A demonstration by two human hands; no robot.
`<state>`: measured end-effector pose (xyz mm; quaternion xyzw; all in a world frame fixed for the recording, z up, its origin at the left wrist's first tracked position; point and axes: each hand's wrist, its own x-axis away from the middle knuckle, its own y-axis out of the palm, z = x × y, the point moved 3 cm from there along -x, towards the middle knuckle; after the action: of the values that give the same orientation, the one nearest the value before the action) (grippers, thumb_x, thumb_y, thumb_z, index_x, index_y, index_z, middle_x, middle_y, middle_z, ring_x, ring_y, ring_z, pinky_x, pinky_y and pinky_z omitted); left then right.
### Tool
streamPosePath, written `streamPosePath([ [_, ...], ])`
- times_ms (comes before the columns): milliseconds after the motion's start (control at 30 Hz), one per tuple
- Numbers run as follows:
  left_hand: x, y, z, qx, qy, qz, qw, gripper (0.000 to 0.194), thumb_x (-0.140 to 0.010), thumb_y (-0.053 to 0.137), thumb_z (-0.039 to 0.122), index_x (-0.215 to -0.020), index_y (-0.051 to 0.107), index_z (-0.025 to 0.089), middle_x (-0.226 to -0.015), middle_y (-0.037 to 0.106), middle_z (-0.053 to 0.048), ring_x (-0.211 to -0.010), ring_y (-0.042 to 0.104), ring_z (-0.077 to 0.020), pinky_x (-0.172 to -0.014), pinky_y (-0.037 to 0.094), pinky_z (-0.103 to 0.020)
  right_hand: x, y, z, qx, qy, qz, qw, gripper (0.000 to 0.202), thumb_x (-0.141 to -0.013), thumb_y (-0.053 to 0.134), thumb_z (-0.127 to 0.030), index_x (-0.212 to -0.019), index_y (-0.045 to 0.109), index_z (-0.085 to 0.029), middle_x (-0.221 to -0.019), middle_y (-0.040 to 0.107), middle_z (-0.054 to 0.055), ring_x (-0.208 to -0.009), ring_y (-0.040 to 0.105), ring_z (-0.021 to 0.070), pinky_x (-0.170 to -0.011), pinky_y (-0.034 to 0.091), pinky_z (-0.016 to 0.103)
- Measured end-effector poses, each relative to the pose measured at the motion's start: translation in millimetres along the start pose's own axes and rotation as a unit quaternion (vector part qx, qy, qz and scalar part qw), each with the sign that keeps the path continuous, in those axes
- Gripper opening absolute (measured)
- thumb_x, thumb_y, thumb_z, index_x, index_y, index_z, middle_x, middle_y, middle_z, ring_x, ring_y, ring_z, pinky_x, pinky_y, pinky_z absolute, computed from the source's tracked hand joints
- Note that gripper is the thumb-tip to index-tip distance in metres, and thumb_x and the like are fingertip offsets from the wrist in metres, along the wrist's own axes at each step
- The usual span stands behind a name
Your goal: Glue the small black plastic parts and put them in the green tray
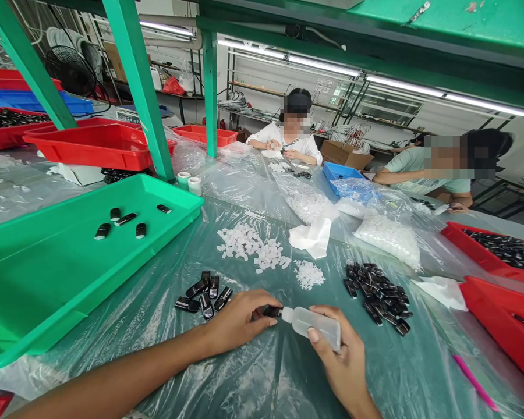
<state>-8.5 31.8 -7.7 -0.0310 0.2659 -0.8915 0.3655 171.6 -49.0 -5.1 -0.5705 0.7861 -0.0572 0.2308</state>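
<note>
Between thumb and fingers, my left hand [236,320] pinches a small black plastic casing [272,311]. My right hand [343,355] is wrapped round a translucent squeeze bottle [314,327], tilted so that its nozzle meets the casing's end. Whether any liquid comes out is too small to see. Several black casings [206,294] lie just beyond my left wrist. A larger heap of black casings [378,294] sits to the right of the bottle. Past my hands are a pile of white plastic pieces [248,244] and a pile of smaller white bits [309,274].
A green tray [91,273] with several casings stands at left. Red trays [502,326] line the right side, near a pink stick [475,381]. Bags of white pieces [388,235] lie farther back. Green posts [142,87] rise at left. Two people [288,139] sit across the table.
</note>
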Motion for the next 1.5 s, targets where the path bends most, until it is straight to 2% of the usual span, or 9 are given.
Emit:
streamPosePath([
  [100,-0.3,0.6,-0.2,0.000,0.001,-0.001,1.000,0.024,-0.085,0.055,0.024,-0.109,0.059,0.023,-0.101,0.061,-0.005,-0.078,0.058,-0.0156,-0.067,0.047,-0.023,0.5,0.5,-0.6,-0.012,0.014,0.025,1.000,0.021,-0.076,0.060,-0.037,-0.090,0.059,-0.021,-0.077,0.061,0.002,-0.057,0.055,0.0142,-0.046,0.043,0.020],
  [300,-0.4,0.8,0.0,-0.008,0.003,0.002,1.000,0.022,-0.085,0.055,0.023,-0.106,0.060,0.024,-0.099,0.061,-0.004,-0.078,0.058,-0.0150,-0.066,0.046,-0.022,-0.9,-0.2,2.4,0.004,-0.012,-0.019,1.000,0.019,-0.078,0.059,-0.034,-0.094,0.057,-0.022,-0.079,0.060,0.002,-0.059,0.056,0.0133,-0.048,0.045,0.019],
  [733,0.3,0.0,0.4,-0.026,0.010,0.006,1.000,0.021,-0.082,0.060,0.022,-0.103,0.060,0.023,-0.094,0.058,-0.003,-0.072,0.055,-0.0135,-0.058,0.042,-0.020,0.9,-1.5,1.1,0.038,-0.034,-0.020,0.998,0.018,-0.079,0.058,-0.033,-0.094,0.055,-0.023,-0.079,0.061,0.001,-0.060,0.058,0.0133,-0.048,0.046,0.019],
  [1000,0.0,0.1,0.0,-0.036,0.010,0.007,0.999,0.020,-0.082,0.060,0.022,-0.101,0.059,0.023,-0.092,0.057,-0.002,-0.068,0.054,-0.0125,-0.056,0.040,-0.020,1.9,-3.8,3.9,0.122,-0.102,-0.018,0.987,0.022,-0.079,0.060,-0.031,-0.098,0.054,-0.024,-0.082,0.063,0.002,-0.066,0.059,0.0150,-0.053,0.047,0.020],
  [1267,1.7,0.2,2.0,-0.033,0.018,0.010,0.999,0.028,-0.082,0.058,0.019,-0.110,0.056,0.025,-0.099,0.054,-0.004,-0.068,0.054,-0.0118,-0.055,0.041,-0.020,-0.2,-2.2,-1.9,0.071,-0.064,-0.031,0.995,0.017,-0.080,0.057,-0.033,-0.093,0.055,-0.023,-0.075,0.062,0.001,-0.055,0.057,0.0132,-0.045,0.045,0.019],
  [1400,1.5,-0.3,3.3,-0.032,0.019,0.008,0.999,0.017,-0.082,0.058,0.020,-0.099,0.060,0.023,-0.097,0.053,-0.003,-0.068,0.053,-0.0115,-0.057,0.042,-0.020,0.7,-1.4,-0.7,0.062,-0.065,-0.033,0.995,0.017,-0.080,0.057,-0.033,-0.094,0.055,-0.023,-0.075,0.063,0.001,-0.055,0.058,0.0130,-0.044,0.045,0.019],
  [1500,1.7,-0.1,1.6,-0.021,0.014,0.017,1.000,0.018,-0.080,0.060,0.022,-0.098,0.059,0.022,-0.097,0.053,-0.003,-0.068,0.052,-0.0116,-0.059,0.043,-0.021,1.8,-2.3,1.3,0.089,-0.082,-0.024,0.992,0.019,-0.079,0.058,-0.031,-0.096,0.055,-0.024,-0.079,0.063,0.001,-0.060,0.059,0.0137,-0.047,0.047,0.018],
])
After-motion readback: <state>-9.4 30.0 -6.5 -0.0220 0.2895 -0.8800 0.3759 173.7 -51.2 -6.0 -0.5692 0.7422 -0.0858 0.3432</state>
